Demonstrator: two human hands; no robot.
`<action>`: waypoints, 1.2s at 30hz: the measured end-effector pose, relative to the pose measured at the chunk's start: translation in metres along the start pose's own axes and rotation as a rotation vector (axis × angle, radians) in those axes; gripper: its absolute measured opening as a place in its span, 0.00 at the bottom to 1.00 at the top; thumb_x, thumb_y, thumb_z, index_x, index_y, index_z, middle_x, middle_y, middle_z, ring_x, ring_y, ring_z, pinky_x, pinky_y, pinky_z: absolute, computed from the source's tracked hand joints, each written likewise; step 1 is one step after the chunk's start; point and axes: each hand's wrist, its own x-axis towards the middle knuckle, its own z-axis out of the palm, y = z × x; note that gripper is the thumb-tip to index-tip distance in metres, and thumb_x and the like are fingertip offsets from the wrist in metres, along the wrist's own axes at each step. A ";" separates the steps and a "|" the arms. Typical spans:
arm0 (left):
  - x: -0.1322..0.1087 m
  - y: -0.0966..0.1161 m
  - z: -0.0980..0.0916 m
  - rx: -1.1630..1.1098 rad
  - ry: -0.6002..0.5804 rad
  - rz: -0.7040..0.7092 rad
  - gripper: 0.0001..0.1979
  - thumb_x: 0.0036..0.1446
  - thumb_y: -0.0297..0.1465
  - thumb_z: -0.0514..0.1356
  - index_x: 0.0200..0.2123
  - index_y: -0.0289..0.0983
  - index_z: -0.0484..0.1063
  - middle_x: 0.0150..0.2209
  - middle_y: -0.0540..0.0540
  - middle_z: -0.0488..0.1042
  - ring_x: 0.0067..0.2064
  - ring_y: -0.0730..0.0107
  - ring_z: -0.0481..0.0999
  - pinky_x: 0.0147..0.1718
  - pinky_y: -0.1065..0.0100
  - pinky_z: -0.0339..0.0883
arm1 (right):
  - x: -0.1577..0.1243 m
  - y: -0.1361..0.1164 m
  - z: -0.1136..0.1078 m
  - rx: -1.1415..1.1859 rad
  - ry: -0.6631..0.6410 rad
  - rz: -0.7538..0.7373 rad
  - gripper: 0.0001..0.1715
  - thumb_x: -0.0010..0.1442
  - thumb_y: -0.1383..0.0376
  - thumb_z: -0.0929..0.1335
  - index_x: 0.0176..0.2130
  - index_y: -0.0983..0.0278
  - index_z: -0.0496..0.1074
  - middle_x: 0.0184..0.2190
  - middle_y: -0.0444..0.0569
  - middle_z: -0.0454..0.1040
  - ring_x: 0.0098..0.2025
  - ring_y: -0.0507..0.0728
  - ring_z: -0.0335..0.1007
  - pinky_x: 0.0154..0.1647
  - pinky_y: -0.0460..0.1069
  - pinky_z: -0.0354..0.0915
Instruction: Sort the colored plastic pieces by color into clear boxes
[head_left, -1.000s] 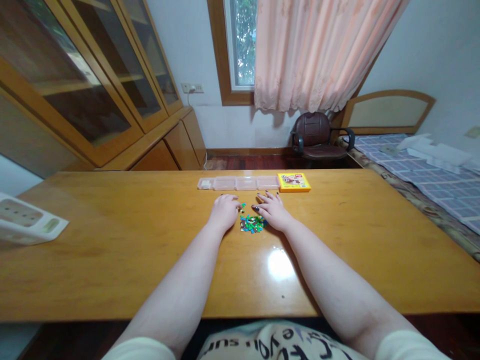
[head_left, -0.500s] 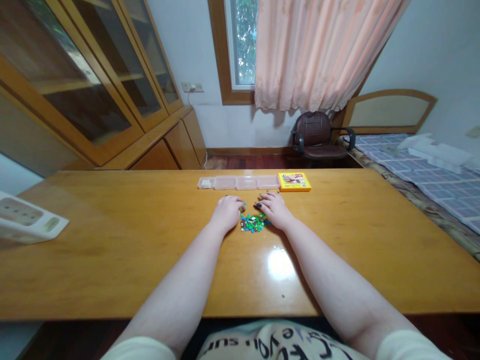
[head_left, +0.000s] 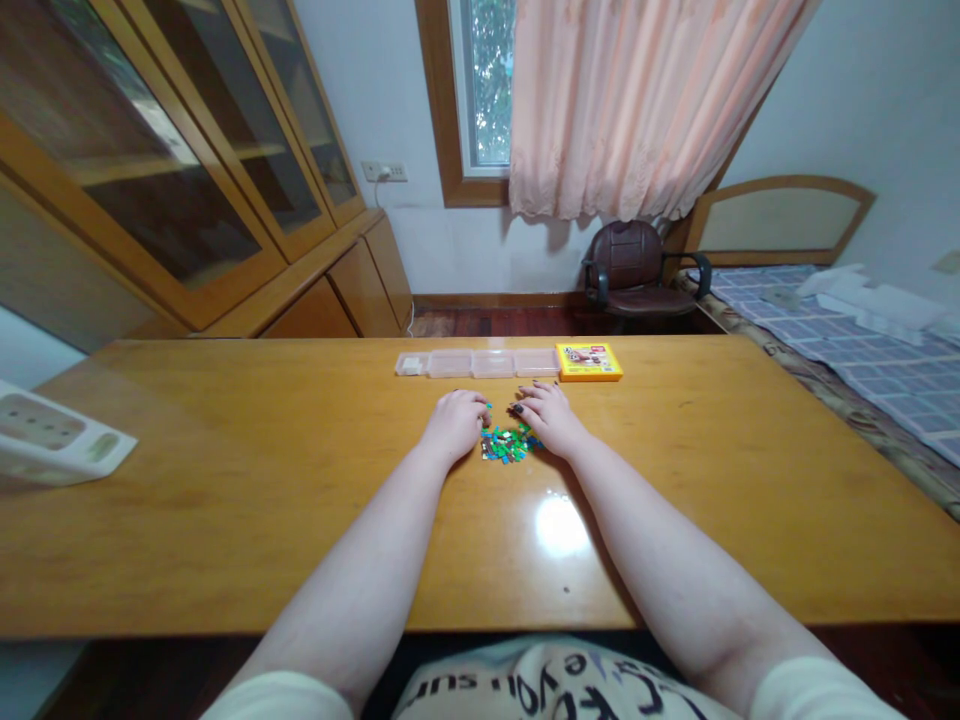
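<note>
A small heap of loose green, blue, white and brown pieces [head_left: 508,445] lies on the wooden table [head_left: 262,480]. At the heap's upper left edge rests my left hand [head_left: 456,420], its fingers curled together. A tiny blue bit shows by its fingertips; whatever the fingers hold is too small to make out. My right hand [head_left: 550,412] lies at the upper right edge, fingers stretched and somewhat apart, dark nails showing. Some pieces touch or lie partly under it. Something dark is by its thumb, too small to name.
Beyond my hands stands a row of clear plastic trays [head_left: 472,364], with something whitish in the leftmost. A yellow box [head_left: 589,362] adjoins its right end. At the table's left edge is a white device [head_left: 60,435]. Farther back are a brown chair [head_left: 630,265] and a bed [head_left: 847,310].
</note>
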 end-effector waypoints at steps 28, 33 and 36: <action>0.000 0.001 0.001 0.032 -0.092 0.151 0.17 0.54 0.23 0.54 0.35 0.47 0.80 0.43 0.49 0.77 0.48 0.62 0.72 0.52 0.55 0.60 | 0.004 0.011 0.000 0.148 0.181 0.121 0.24 0.66 0.61 0.56 0.41 0.63 0.78 0.47 0.52 0.75 0.52 0.60 0.66 0.56 0.57 0.57; 0.001 0.000 0.001 0.105 -0.060 0.079 0.16 0.53 0.24 0.55 0.37 0.46 0.80 0.45 0.47 0.77 0.48 0.60 0.72 0.49 0.56 0.62 | 0.004 0.014 0.001 0.214 0.229 0.123 0.22 0.66 0.61 0.57 0.41 0.65 0.77 0.42 0.53 0.77 0.46 0.58 0.71 0.49 0.52 0.63; 0.001 0.000 0.000 0.107 -0.037 0.038 0.15 0.53 0.24 0.55 0.37 0.45 0.80 0.45 0.46 0.77 0.48 0.61 0.72 0.49 0.58 0.62 | 0.004 0.013 0.002 0.165 0.204 0.108 0.20 0.65 0.62 0.58 0.40 0.64 0.77 0.45 0.53 0.76 0.49 0.59 0.69 0.52 0.52 0.61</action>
